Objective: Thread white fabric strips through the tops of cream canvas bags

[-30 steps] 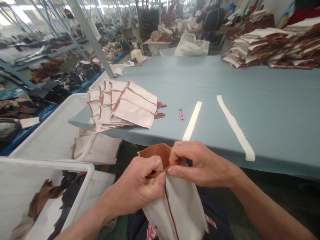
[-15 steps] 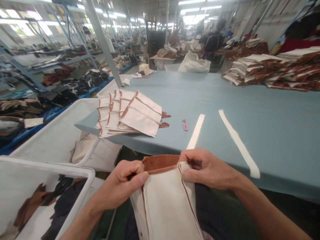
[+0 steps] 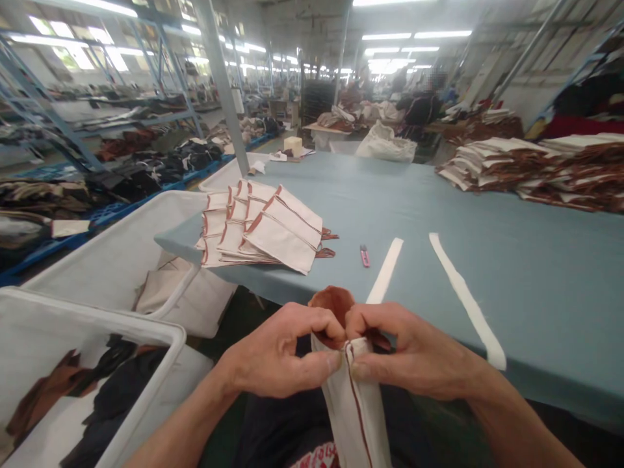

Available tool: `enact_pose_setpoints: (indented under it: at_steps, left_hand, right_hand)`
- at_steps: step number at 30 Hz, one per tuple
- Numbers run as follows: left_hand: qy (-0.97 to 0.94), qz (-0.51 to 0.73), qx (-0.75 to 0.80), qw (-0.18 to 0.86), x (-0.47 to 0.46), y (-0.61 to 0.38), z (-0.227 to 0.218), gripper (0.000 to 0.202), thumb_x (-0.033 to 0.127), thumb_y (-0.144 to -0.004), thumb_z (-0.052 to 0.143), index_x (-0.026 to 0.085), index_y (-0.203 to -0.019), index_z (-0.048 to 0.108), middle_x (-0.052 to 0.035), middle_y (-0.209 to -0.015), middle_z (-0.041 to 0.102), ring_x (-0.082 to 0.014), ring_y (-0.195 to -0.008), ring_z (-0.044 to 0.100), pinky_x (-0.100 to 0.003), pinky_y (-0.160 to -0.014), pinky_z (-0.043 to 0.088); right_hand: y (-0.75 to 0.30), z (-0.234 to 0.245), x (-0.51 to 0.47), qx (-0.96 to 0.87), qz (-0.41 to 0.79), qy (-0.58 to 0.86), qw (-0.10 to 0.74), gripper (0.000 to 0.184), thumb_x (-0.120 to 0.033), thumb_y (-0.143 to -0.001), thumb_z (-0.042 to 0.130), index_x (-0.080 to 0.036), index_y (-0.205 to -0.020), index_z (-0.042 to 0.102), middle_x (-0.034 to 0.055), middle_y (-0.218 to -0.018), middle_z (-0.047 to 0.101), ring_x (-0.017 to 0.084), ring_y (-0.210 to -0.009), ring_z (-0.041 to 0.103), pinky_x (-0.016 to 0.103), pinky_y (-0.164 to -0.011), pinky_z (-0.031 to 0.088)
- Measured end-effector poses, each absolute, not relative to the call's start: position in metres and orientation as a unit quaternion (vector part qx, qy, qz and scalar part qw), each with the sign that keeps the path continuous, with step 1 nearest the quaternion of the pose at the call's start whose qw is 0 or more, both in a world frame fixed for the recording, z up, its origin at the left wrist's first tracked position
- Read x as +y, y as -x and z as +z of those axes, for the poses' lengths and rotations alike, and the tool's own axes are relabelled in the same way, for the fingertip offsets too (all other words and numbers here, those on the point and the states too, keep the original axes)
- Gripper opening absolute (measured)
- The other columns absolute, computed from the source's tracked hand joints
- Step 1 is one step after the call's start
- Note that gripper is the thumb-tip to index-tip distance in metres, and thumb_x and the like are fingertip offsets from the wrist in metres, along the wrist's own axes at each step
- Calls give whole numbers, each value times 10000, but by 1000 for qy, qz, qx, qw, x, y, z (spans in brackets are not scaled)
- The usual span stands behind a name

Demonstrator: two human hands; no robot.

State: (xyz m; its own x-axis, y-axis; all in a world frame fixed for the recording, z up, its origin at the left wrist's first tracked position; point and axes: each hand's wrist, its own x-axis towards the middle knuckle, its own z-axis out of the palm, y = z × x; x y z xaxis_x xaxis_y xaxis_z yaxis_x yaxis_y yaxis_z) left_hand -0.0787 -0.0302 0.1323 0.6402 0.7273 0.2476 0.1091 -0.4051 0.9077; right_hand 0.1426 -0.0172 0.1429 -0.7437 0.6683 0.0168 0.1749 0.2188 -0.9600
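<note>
A cream fabric bag piece [image 3: 355, 409] with brown seam edging and a brown lining hangs in front of me, its open end upward at the table's edge. My left hand [image 3: 292, 351] pinches the rim just left of a brown-edged seam. Close beside it, my right hand [image 3: 400, 348] pinches the rim on the seam's other side, thumb on the outside. The fingertips inside the rim are partly hidden. On the table ahead lie pink-handled thread snips [image 3: 364, 256] and a cream strip [image 3: 385, 272].
The blue-green table [image 3: 341, 195] bears a fanned stack of cream pieces [image 3: 287, 231] at left and larger piles [image 3: 507, 162] at far right. A second strip [image 3: 465, 296] lies to the right. White bins [image 3: 180, 335] holding fabric stand at left. A person [image 3: 419, 104] is in the background.
My left hand has moved right, from the rim's left corner to beside my right hand at the seam. The bag piece has turned and narrowed, its seam now facing me.
</note>
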Motion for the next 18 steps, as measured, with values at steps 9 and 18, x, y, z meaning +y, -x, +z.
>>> enact_pose_setpoints:
  at_steps: [9,18]
  left_hand:
    - [-753,302,270,519,-24,66,128,152,176,-860,575,138,-729,640,14,-704,583,-97,-641,507,-194,-617,415]
    - [-715,278,308,563,-28,62,126,174,231,-889,613,136,-746,642,19,-657,552,-89,-592,450,-193,-577,383]
  right_hand:
    - [-154,128,-15,-728,560,350,183,320,-341,-776,797,-199,-901,539,-68,-731,481,99,-615,384,217,-527,317]
    - [-151,131,-15,-751,527,326,230,270,-259,-765,784,-195,-814,526,-64,-746,514,89,-636,425,218,-554,342]
